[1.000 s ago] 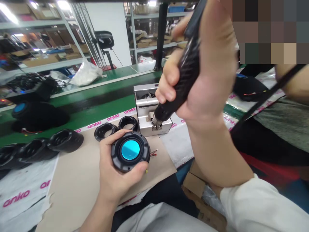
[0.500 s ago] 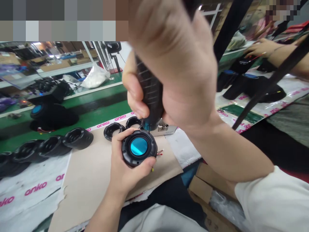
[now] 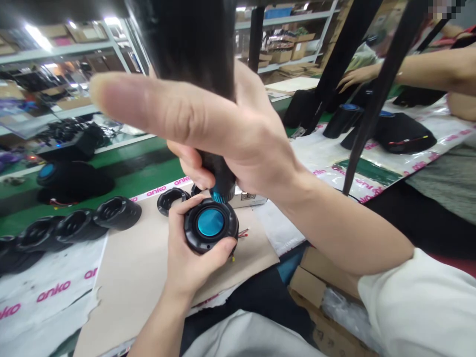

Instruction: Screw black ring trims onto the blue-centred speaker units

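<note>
A: How to steady the round part (image 3: 210, 223)?
B: Grip its rim firmly; hold the driver (image 3: 224, 186) square to it, left fingertips clear of the driver's end.
A: Position?
B: Between left thumb and fingers, blue face up. Left hand (image 3: 186, 265) closed on the rim. Right hand (image 3: 260, 148) wrapped round the driver, thumb extended; driver's end at the far rim, contact cannot be told. Wires (image 3: 243, 233) just right of left thumb tip; 2 black rings (image 3: 161, 202) beyond left fingers.

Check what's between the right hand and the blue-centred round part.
Head view: the lower end of the black tool sits between the right hand and the round part; contact is unclear.
</note>
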{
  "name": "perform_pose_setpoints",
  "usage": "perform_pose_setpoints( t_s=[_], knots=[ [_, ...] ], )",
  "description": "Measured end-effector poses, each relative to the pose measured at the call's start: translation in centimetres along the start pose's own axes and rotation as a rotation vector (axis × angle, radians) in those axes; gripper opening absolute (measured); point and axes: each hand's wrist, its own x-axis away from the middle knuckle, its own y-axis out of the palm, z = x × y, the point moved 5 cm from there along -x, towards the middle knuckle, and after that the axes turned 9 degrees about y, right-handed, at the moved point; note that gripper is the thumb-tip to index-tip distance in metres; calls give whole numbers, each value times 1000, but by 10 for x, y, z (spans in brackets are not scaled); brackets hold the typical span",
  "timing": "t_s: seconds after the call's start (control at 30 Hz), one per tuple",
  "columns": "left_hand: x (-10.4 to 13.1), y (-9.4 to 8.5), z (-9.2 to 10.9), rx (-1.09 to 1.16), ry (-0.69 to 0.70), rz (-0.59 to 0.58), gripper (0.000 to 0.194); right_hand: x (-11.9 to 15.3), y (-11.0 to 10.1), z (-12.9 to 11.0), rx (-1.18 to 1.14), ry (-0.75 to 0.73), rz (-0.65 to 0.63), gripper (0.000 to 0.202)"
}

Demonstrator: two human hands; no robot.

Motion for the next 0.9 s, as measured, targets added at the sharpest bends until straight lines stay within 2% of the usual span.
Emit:
perform_pose_setpoints(
  t_s=[0.07, 0.13, 0.23, 0.27, 0.3, 0.43, 0.53, 0.67, 0.73, 0.83, 0.87, 0.9],
  knots=[
    [1, 0, -1, 1, -14, 4, 64, 2, -10, -1, -95, 7, 40, 64],
    [2, 0, -2, 23, -34, 7, 66, 4, -25, 2, -184, 1, 150, 55],
    [4, 1, -4, 63, -52, 12, 69, 12, -53, 17, -154, -160, 441, 50],
    [4, 2, -4, 70, -56, 15, 69, 15, -60, 28, -111, -185, 535, 51],
    [4, 2, -5, 75, -58, 18, 69, 16, -65, 41, -83, -155, 575, 52],
    [4, 2, -6, 78, -59, 24, 72, 18, -74, 88, -79, -34, 600, 49],
    [4, 0, -6, 78, -42, 12, 72, 21, -76, 99, -103, -31, 574, 48],
    [3, -2, -8, 66, -41, -11, 77, 22, -72, 95, -94, 6, 504, 43],
    [3, -2, -11, 90, -55, -13, 87, 21, -68, 83, -101, 31, 496, 43],
    [2, -2, -14, 128, -76, -3, 107, 20, -61, 42, -151, -93, 588, 36],
    [2, -2, -16, 134, -82, -1, 112, 18, -56, 26, -177, -134, 565, 32],
    [1, -2, -17, 138, -85, 0, 115, 16, -50, 10, -234, -178, 536, 36]
  ],
)
